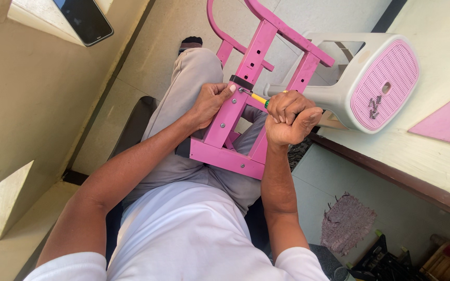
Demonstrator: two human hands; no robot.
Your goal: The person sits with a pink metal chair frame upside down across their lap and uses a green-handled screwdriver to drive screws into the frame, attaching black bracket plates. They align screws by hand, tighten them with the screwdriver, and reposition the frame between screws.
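Your left hand [210, 103] wrapped its fingers around the pink metal frame [234, 112] resting on your lap, while your right hand [289, 117] fisted tightly on the yellow-green screwdriver [259, 98] at its bolt.

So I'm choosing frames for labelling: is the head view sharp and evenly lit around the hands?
Head view: left hand, right hand, screwdriver and pink frame are sharp and daylit; the stool is bright; the lower right corner is dimmer; wide-angle tilt.
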